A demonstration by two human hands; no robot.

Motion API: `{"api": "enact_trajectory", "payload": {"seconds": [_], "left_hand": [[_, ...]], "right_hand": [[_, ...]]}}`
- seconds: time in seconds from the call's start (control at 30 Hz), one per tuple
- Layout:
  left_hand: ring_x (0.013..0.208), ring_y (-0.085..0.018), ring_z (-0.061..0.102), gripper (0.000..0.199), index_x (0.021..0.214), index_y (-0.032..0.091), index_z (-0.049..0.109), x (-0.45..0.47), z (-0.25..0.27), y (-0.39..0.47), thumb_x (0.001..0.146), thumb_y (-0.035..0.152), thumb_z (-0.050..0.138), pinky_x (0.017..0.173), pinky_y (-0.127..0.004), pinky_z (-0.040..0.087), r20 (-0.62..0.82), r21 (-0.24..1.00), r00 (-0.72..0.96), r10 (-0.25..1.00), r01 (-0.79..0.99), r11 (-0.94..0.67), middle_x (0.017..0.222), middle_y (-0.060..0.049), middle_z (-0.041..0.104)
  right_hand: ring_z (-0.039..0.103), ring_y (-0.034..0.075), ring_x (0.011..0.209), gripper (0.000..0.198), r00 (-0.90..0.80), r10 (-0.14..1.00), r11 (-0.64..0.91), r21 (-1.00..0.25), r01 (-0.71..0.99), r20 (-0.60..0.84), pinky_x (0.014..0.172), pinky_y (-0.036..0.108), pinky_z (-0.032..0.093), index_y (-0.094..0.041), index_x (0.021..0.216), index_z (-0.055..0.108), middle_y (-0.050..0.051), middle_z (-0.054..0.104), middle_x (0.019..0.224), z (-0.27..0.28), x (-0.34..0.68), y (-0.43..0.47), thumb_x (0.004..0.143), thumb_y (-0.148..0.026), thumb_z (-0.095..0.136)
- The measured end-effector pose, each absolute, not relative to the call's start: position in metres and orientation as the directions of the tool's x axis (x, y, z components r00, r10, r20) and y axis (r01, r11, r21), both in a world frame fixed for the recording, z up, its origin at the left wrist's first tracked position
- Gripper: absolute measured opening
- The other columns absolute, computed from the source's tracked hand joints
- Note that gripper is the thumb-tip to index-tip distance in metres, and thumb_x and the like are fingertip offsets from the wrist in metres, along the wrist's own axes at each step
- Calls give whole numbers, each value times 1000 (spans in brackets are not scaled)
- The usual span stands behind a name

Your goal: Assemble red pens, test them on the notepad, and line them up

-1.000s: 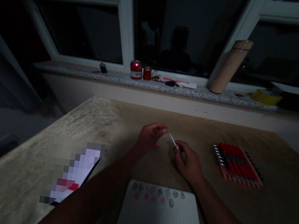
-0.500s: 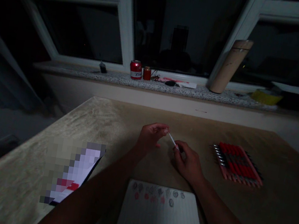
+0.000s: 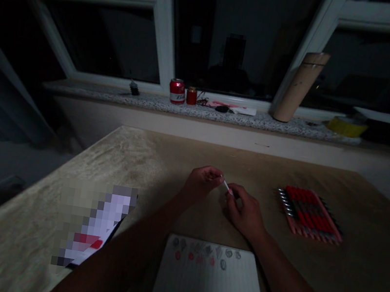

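Note:
Between my hands, over the table, is a thin white stick [image 3: 226, 184] that looks like a pen refill. My left hand [image 3: 203, 183] pinches its far end between thumb and fingers. My right hand [image 3: 245, 213] is closed around the other end, where a small reddish part shows at the fingertips; the rest is hidden in the fingers. A lined notebook [image 3: 209, 291] lies open below the hands, with rows of dark and red scribbles along its top. To the right of my right hand, a row of red and dark pens [image 3: 310, 213] lies side by side.
A phone [image 3: 104, 225] lies left of my left forearm, its screen lit and blurred. Along the windowsill [image 3: 114, 95] stand a red can [image 3: 177, 92], a small red jar [image 3: 191, 96], a tall tan bottle [image 3: 300, 87] and a yellow tape roll [image 3: 346, 127].
My left hand has shifted right and slightly down, closer to my right hand. Less of the white stick shows between them. The right hand stays in place.

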State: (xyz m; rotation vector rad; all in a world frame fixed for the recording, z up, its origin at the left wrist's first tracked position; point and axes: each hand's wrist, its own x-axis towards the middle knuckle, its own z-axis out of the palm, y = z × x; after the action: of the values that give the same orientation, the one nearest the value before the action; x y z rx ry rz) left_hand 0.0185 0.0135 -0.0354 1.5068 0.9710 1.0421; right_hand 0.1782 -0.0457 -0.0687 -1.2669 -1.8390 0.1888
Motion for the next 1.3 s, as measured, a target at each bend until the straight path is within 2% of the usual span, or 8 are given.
{"api": "enact_trajectory", "payload": {"seconds": [0.3, 0.4, 0.53, 0.63, 0.73, 0.87, 1.0, 1.3], "left_hand": [[72, -13, 59, 19, 86, 13, 66, 5, -37, 22, 75, 27, 60, 69, -23, 46, 220, 806, 517, 827, 382, -452, 80, -4, 67], [81, -16, 60, 20, 90, 14, 65, -9, -38, 28, 75, 26, 62, 76, -27, 45, 220, 556, 561, 798, 600, -575, 90, -6, 67], [91, -23, 58, 35, 89, 15, 67, -23, -43, 33, 78, 47, 58, 81, -37, 43, 189, 160, 578, 794, 779, -606, 92, -12, 65], [86, -25, 59, 45, 78, 14, 68, -25, -46, 34, 82, 54, 49, 76, -37, 43, 125, 65, 587, 800, 800, -597, 85, -14, 64], [79, -21, 59, 40, 78, 14, 67, -25, -43, 34, 84, 49, 49, 73, -33, 42, 125, 152, 586, 800, 786, -600, 82, -11, 64], [66, -13, 56, 26, 80, 14, 62, -26, -31, 34, 81, 38, 54, 62, -24, 41, 157, 535, 589, 793, 624, -570, 73, -3, 63], [56, -8, 51, 25, 79, 13, 57, -24, -20, 34, 71, 36, 64, 52, -18, 35, 181, 854, 466, 866, 363, -373, 65, 1, 59], [52, -6, 45, 26, 77, 12, 57, -25, 4, 29, 70, 36, 65, 52, -20, 36, 248, 967, 382, 890, -37, -253, 70, -6, 69]], "right_hand": [[62, 17, 78, 21, -96, 825, 468, -577, 670, 557, 73, 27, 47, -20, 105, 55, 5, 65, 92, -71, 179, -44, 88, -26, 44], [62, 17, 78, 21, -94, 825, 464, -573, 676, 558, 73, 27, 47, -21, 105, 55, 5, 66, 92, -71, 179, -45, 88, -27, 44], [62, 17, 77, 22, -92, 827, 462, -576, 675, 555, 72, 27, 47, -21, 105, 55, 5, 66, 91, -72, 180, -45, 87, -27, 45], [63, 17, 76, 22, -89, 827, 459, -575, 678, 555, 71, 27, 47, -21, 105, 55, 5, 66, 90, -73, 180, -44, 87, -28, 45], [63, 17, 77, 22, -86, 833, 451, -582, 676, 547, 72, 27, 47, -21, 106, 55, 5, 66, 93, -73, 180, -44, 87, -27, 45], [63, 17, 78, 22, -95, 835, 451, -576, 681, 541, 73, 27, 47, -20, 106, 55, 5, 65, 93, -73, 180, -44, 87, -27, 45], [62, 17, 79, 22, -101, 843, 446, -582, 681, 528, 74, 27, 46, -20, 106, 54, 5, 65, 94, -73, 180, -44, 88, -27, 45], [62, 17, 79, 21, -102, 844, 444, -578, 685, 527, 74, 27, 46, -20, 105, 55, 5, 65, 93, -70, 179, -45, 88, -26, 45]]}}
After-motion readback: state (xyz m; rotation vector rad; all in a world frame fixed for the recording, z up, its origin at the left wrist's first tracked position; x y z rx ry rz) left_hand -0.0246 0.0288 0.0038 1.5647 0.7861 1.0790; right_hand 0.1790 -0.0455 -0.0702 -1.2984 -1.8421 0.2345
